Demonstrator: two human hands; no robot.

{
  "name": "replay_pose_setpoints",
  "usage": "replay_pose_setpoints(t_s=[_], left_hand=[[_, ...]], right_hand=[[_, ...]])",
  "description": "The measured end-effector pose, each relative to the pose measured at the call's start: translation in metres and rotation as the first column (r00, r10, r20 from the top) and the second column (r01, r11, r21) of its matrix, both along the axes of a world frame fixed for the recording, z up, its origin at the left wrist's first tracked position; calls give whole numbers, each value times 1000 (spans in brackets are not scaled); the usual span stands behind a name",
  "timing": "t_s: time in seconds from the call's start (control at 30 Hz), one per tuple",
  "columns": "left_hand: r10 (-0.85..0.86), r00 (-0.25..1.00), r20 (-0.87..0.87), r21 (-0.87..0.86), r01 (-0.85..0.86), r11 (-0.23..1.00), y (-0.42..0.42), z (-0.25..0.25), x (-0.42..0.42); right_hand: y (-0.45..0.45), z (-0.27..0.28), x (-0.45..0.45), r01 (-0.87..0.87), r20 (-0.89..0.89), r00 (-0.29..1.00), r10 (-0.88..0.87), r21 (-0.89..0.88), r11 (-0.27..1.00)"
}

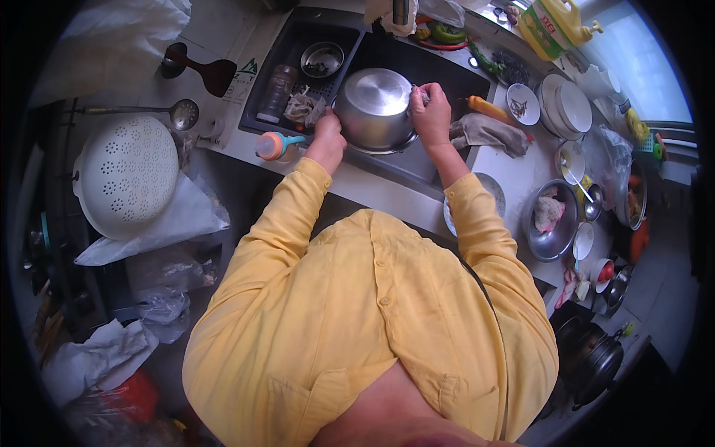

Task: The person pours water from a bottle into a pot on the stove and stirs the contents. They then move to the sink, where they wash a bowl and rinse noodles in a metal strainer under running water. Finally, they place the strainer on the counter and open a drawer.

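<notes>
A shiny steel pot (379,95) is upside down over the dark sink (441,61), its round base facing up. My left hand (328,139) grips its left edge. On the opposite side my right hand (433,112) holds the pot's edge, with something small and greyish between thumb and fingers that I cannot make out. Left of the pot, the drain section holds a crumpled pale cloth (301,108), a clear jar (277,89) and a small steel dish (322,60) with dark scraps. An orange-and-teal-topped bottle (272,146) stands by my left wrist.
A grey rag (491,134) lies at the sink's right edge. Beyond it are stacked white bowls (574,106) and a steel basin (539,240). A yellow detergent jug (550,31) stands by the window. At left are a white colander (131,179) and a slotted ladle (183,114).
</notes>
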State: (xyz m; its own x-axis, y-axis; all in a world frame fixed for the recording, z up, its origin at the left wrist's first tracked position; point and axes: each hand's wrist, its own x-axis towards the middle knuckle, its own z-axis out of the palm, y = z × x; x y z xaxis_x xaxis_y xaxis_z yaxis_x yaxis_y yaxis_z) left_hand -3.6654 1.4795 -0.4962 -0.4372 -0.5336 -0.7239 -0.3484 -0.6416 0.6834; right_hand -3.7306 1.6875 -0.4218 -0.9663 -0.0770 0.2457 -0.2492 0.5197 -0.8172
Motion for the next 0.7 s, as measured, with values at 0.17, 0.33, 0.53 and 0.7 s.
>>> replay_pose_setpoints(t_s=[0.17, 0.33, 0.53, 0.7], left_hand=[[-22, 984, -179, 366, 87, 927, 1, -38, -2], [-94, 856, -508, 365, 313, 877, 16, 4, -4], [30, 907, -421, 430, 170, 886, 38, 32, -12], [-160, 933, -322, -269, 72, 960, 20, 23, 4]], right_hand=[[-36, 41, 39, -233, -395, 881, 260, 117, 965], [-31, 26, 55, -350, -478, 637, 604, 519, 780], [-19, 50, -7, 90, -419, 904, -85, -7, 996], [32, -16, -75, 119, 212, 974, -79, -182, 976]])
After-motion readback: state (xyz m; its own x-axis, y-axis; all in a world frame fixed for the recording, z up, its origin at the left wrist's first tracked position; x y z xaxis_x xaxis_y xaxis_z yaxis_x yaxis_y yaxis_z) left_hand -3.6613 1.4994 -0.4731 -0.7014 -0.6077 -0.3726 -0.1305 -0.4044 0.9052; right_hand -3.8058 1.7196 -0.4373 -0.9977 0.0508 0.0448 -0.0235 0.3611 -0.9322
